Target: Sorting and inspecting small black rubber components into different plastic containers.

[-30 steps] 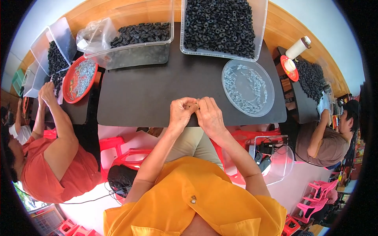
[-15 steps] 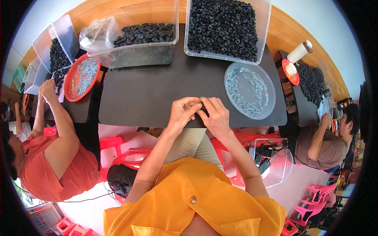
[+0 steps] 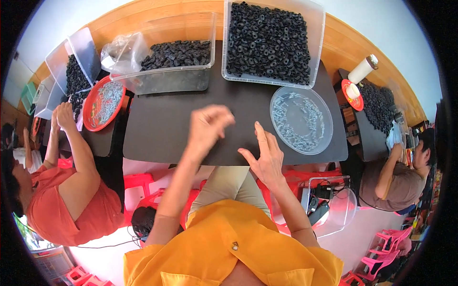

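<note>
My left hand (image 3: 209, 127) is raised over the dark table (image 3: 162, 138), its fingers curled and smeared by motion. Whether anything sits between its fingertips cannot be made out. Close to the table's front edge, my right hand (image 3: 267, 159) has its thumb and fingers apart and holds nothing. Just right of it lies a round clear shallow tray (image 3: 300, 123) with many small silvery, screw-like pieces. Beyond the hands stand two clear plastic bins: the right bin (image 3: 267, 83) is heaped with small black parts with holes, and the left bin (image 3: 167, 82) holds dark oval parts.
A crumpled plastic bag (image 3: 123, 53) rests at the left bin. Co-workers sit at side tables: one in a red top (image 3: 76, 205), one in a brown top (image 3: 381, 181). A red tray (image 3: 87, 107) of silvery pieces lies left; a white bottle (image 3: 362, 69) stands right.
My hands were together at the table's front edge around a small dark piece. Now they are apart; the left has risen forward and left, and the right has opened and dropped slightly nearer.
</note>
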A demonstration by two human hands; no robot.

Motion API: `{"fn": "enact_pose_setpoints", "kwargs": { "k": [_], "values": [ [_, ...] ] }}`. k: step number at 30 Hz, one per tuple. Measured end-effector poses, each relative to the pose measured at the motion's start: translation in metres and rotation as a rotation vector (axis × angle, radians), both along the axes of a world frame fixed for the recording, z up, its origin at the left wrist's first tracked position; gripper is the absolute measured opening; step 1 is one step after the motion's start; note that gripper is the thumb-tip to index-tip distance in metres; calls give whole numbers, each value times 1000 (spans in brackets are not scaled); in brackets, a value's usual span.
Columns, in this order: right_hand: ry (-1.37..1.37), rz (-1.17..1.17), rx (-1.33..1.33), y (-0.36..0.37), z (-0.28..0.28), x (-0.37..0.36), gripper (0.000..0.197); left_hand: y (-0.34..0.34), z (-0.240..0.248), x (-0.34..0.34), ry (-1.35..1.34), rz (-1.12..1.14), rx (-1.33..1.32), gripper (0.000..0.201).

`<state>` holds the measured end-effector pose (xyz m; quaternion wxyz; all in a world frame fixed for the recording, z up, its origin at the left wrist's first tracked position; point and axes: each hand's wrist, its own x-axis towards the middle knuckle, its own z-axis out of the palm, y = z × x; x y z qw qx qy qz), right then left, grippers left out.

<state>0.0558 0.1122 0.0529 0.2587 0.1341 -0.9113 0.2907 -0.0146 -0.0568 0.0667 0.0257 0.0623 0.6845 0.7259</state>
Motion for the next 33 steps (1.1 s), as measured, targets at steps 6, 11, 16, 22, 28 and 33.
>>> {"fn": "enact_pose_setpoints", "kwargs": {
  "k": [6, 11, 16, 22, 28, 33],
  "values": [
    [89, -26, -16, 26, -9, 28, 29, -71, 79, -117, 388, 402, -328, 31],
    [91, -122, -120, 55, -5, 34, 17, -72, 75, -131, 427, 524, -572, 34],
    [61, -164, 10, 95, 13, -12, 10, -32, 49, -98, 569, 467, -397, 20],
    [-35, -119, 192, 128, -4, -102, 12, 32, 34, -100, 578, 227, -509, 17],
    [-233, -136, 266, 129, -23, -127, 10, 81, 22, -128, 591, 21, -671, 16],
    [-259, -135, 124, 129, -25, -133, 2, 119, -3, -157, 712, 47, -787, 21]
  ]
}}
